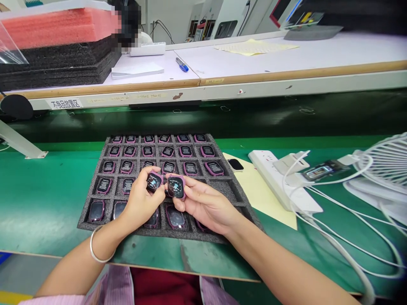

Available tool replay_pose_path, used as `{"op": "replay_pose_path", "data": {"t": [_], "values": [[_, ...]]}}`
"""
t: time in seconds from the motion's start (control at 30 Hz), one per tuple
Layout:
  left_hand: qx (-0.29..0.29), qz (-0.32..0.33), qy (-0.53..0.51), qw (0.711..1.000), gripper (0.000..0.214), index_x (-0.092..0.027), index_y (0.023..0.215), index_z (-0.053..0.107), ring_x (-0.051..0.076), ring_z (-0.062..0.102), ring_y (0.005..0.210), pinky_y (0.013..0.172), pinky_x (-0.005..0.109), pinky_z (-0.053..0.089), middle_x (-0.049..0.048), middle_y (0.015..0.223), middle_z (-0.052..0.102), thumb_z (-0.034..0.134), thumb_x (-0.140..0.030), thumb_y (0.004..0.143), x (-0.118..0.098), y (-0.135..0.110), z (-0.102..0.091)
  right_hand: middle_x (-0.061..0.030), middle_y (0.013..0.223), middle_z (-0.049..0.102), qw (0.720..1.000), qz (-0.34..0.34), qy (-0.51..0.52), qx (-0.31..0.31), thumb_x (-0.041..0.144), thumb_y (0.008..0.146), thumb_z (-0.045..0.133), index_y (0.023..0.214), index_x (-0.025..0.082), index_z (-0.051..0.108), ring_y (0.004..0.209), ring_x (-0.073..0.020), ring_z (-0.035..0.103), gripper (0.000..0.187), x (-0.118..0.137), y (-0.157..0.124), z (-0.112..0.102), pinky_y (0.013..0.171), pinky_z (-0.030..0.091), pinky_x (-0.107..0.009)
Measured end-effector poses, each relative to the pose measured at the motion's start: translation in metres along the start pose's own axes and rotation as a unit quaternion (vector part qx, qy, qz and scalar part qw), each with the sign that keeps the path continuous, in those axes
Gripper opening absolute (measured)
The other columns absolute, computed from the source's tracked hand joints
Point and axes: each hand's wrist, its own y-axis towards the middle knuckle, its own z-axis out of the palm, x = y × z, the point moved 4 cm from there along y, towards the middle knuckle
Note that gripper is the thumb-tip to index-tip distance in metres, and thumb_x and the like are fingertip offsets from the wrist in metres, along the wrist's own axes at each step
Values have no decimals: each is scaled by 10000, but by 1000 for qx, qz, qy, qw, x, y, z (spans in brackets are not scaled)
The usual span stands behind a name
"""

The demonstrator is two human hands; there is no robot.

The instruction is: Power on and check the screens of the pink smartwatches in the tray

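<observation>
My left hand (143, 195) is closed on a purple-framed smartwatch (154, 181) with a lit watch face. A second smartwatch (176, 187), also lit, is pinched in my right hand (203, 201). The two watches are side by side, screens up, above a dark grey foam tray (116, 193). Similar purple watches sit in the tray's compartments; many in the back rows show lines of text. In the front row the screens, such as on this watch (97, 210), look dark. My hands and forearms hide part of the tray.
At right, a white power strip (270, 169) with plugs and white cables lies by a fan (388, 169). A yellow sheet (263, 195) carries another watch (235, 164). A raised shelf (254, 80) behind holds foam stacks (54, 59) and a blue pen (182, 65).
</observation>
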Motion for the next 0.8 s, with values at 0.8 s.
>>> {"op": "replay_pose_path", "data": {"t": [0.8], "values": [[9,0,-3,1000,328,-189,1100,561,171,625,921,850,291,476,43,1013,666,619,-272,789,-1,-1,1,-35,961,637,1000,2,19,22,325,812,862,1149,235,739,680,-123,552,370,-1,0,0,658,462,-269]]}}
